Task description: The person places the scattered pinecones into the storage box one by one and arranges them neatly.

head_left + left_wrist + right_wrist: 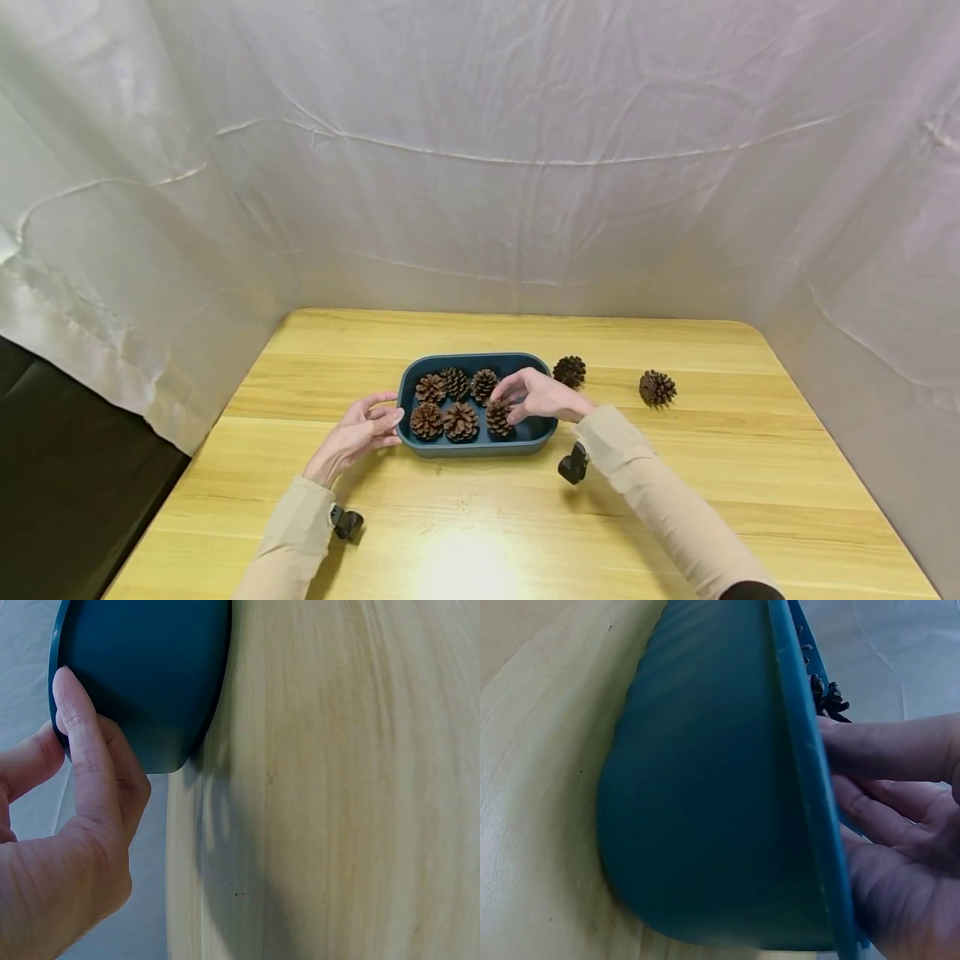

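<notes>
A dark teal oblong tray (480, 450) sits on the wooden table with several brown pine cones in it. My left hand (365, 432) grips the tray's left end, thumb and fingers pinching the rim, as the left wrist view also shows. Over the tray's right part, my right hand (536, 395) holds a pine cone (498, 420) with its fingertips, in the front row. Close by in the tray are a pine cone (483, 383) behind it and another pine cone (461, 422) to its left. In the right wrist view the tray wall (705, 787) hides most of the held cone.
Just right of the tray lies a loose pine cone (570, 371), and farther right another loose pine cone (657, 388), both on the wooden table (712, 467). Pale fabric (510, 208) hangs around the table's back and sides. A dark surface (67, 475) is at the left.
</notes>
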{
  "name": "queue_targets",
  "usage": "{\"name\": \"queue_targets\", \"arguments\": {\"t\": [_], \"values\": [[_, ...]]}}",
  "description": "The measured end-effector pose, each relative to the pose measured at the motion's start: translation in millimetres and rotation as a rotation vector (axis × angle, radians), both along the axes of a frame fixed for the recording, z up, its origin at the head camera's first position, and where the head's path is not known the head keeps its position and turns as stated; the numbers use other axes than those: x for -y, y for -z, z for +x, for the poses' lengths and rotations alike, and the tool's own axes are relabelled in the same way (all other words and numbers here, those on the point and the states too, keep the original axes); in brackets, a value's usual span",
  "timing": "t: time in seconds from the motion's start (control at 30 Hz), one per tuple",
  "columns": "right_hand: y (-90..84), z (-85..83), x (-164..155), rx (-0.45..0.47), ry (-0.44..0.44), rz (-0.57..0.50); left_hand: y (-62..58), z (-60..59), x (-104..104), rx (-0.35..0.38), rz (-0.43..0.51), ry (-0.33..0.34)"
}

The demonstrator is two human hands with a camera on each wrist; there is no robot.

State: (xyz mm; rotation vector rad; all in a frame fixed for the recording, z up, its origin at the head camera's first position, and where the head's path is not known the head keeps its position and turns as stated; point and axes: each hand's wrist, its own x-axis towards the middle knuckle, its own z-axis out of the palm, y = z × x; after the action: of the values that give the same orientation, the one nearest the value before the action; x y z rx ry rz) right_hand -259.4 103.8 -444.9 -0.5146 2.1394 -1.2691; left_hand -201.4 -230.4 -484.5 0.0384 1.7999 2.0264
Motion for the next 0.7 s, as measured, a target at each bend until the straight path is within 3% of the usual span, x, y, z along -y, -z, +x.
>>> {"name": "queue_targets", "arguments": {"t": [0.33, 0.7], "values": [[6.5, -0.7, 3.8, 0.015, 0.023, 0.019, 0.7, -0.1, 0.5, 0.002, 0.001, -0.006], [9.8, -1.5, 8.1, 0.041, -0.018, 0.032, 0.3, 0.3, 0.4, 0.006, 0.004, -0.005]]}}
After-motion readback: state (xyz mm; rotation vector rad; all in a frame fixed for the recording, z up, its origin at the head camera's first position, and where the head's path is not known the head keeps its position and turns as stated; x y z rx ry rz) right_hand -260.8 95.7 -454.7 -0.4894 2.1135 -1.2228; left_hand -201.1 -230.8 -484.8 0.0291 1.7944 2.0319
